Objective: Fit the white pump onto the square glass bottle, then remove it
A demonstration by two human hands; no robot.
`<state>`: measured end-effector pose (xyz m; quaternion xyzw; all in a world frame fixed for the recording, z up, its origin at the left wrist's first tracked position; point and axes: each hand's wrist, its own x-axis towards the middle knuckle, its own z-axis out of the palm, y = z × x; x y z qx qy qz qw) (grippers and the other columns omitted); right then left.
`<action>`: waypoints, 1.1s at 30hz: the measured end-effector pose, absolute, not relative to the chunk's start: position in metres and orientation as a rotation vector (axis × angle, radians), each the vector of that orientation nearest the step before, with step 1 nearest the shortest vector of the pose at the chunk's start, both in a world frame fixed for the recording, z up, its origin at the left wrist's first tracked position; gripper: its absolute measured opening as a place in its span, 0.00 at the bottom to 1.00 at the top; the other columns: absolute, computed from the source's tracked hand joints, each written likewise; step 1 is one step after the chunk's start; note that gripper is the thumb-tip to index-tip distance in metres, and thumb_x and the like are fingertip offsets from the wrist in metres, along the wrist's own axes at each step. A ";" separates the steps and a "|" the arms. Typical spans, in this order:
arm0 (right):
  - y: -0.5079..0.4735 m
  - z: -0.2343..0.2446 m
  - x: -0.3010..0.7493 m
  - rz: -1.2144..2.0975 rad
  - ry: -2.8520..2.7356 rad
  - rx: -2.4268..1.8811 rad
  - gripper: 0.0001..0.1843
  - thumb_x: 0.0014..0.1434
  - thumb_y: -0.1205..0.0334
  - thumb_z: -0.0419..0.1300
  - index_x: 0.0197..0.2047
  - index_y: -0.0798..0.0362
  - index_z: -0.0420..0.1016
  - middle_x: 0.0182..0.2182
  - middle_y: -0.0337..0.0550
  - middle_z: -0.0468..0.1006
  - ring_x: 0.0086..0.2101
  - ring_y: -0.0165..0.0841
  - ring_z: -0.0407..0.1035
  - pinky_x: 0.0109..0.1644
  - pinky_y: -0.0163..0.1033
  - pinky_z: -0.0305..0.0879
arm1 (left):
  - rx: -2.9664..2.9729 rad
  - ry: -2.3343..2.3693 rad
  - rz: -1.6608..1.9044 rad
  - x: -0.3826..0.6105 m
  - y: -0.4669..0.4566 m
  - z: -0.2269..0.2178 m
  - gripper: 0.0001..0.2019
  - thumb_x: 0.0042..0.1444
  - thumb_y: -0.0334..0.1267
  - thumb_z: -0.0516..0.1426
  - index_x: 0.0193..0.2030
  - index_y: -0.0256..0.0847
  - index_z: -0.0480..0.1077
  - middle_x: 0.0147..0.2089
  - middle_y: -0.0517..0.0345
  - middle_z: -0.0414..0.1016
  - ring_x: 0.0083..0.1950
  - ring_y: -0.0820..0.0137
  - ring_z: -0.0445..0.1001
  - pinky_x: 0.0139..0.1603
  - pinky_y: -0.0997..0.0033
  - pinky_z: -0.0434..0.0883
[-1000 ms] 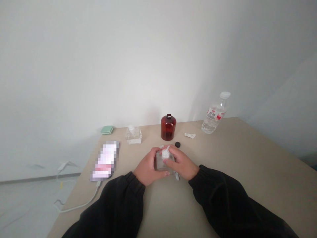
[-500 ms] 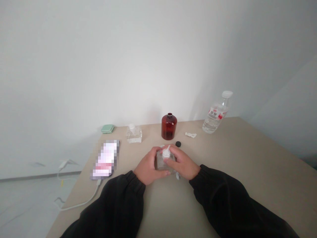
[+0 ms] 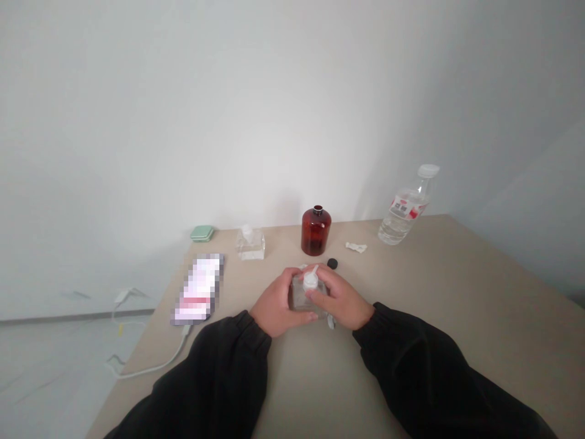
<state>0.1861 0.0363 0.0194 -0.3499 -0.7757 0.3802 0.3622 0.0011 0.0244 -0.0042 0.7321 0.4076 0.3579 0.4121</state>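
Between my two hands is a clear, squarish pump bottle (image 3: 299, 299) with a white pump head (image 3: 311, 280) on top, its spout pointing away from me. My left hand (image 3: 276, 308) wraps around the left side of the bottle, thumb along the near face. At the white collar, the thumb and fingers of my right hand (image 3: 345, 302) are closed on the pump head. A small whitish piece (image 3: 331, 321) shows beneath my right hand; I cannot make out what it is. Just beyond the right fingers lies a black cap (image 3: 332, 263).
An uncapped amber bottle (image 3: 315, 231) stands behind my hands, with a crumpled white scrap (image 3: 356, 247) to its right. Further right is a water bottle (image 3: 406, 210). On the left are another clear bottle (image 3: 250, 246), a green case (image 3: 202, 233) and a phone (image 3: 200, 289) on a white cable (image 3: 155, 367).
The whole view has shifted slightly, so everything appears a little further right and higher. Both hands keep the same hold on the pump bottle and its head.
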 end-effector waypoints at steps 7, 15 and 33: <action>0.036 0.020 0.186 0.977 -1.999 -0.912 0.12 0.59 0.61 0.58 0.46 0.50 0.71 0.46 0.46 0.72 0.50 0.40 0.67 0.57 0.50 0.62 | 1.837 1.025 0.904 0.001 0.024 -0.004 0.36 0.43 0.42 0.68 0.56 0.41 0.57 0.52 0.49 0.70 0.51 0.57 0.71 0.53 0.56 0.67; 0.036 0.019 0.186 0.961 -2.009 -0.916 0.12 0.59 0.60 0.58 0.47 0.50 0.71 0.47 0.46 0.72 0.50 0.40 0.67 0.57 0.49 0.62 | 1.875 1.045 0.897 0.001 0.024 -0.003 0.36 0.43 0.42 0.69 0.56 0.41 0.57 0.52 0.49 0.70 0.52 0.56 0.71 0.54 0.56 0.67; 0.037 0.019 0.186 0.960 -2.043 -0.902 0.11 0.59 0.60 0.58 0.46 0.51 0.70 0.46 0.47 0.71 0.50 0.40 0.66 0.58 0.50 0.61 | 1.901 1.048 0.898 0.001 0.023 -0.001 0.35 0.43 0.41 0.68 0.55 0.41 0.57 0.50 0.52 0.70 0.48 0.59 0.71 0.50 0.59 0.68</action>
